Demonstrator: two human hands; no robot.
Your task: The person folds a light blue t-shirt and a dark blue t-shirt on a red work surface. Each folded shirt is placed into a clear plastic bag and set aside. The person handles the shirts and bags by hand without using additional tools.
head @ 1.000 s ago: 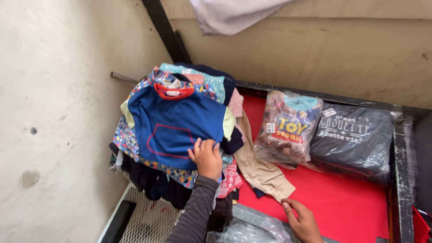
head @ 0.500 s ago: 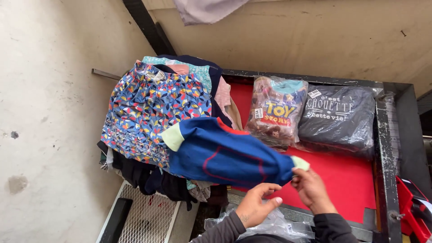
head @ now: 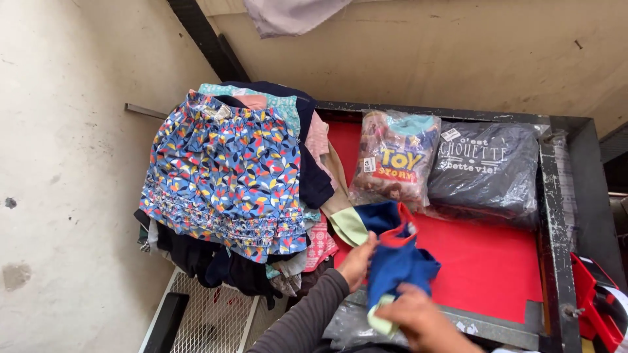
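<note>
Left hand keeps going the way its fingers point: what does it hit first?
Likely the blue shirt with pale green cuffs that the left hand already grips; beyond it, the clear-bagged printed garment on the red tabletop. Depth is unclear.

the blue shirt [head: 396,258] has left the clothes pile [head: 229,176] and now hangs bunched between both hands.

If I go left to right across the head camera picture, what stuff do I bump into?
Grey wall → pile of clothes with a leafy blue garment on top → colourful bagged garment → dark bagged garment → black table frame.
</note>
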